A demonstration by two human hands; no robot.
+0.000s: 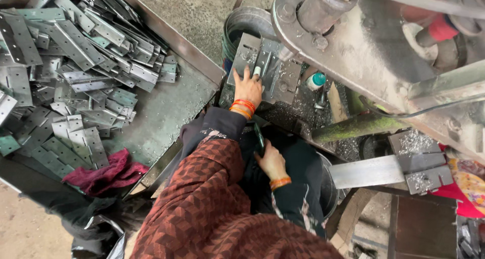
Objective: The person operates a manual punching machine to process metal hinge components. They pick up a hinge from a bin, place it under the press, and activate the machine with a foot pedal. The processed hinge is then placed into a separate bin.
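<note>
The left hand [248, 88] lies spread, fingers flat on a grey metal plate [268, 67] that sits on the press bed under the machine head [353, 31], pressing it down rather than gripping it. The right hand [272, 161] rests low in the lap, curled around a thin dark strip [259, 139] held upright. To the left, a tabletop [166, 112] carries a heap of hinges [70, 72], with a maroon rag [108, 173] at its near edge.

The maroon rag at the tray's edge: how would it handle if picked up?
The maroon rag lies crumpled in soft folds, so it would probably hang limp and weigh little. Cloth seldom slips or rolls. It rests near the metal plates, so it might snag on them.
</note>
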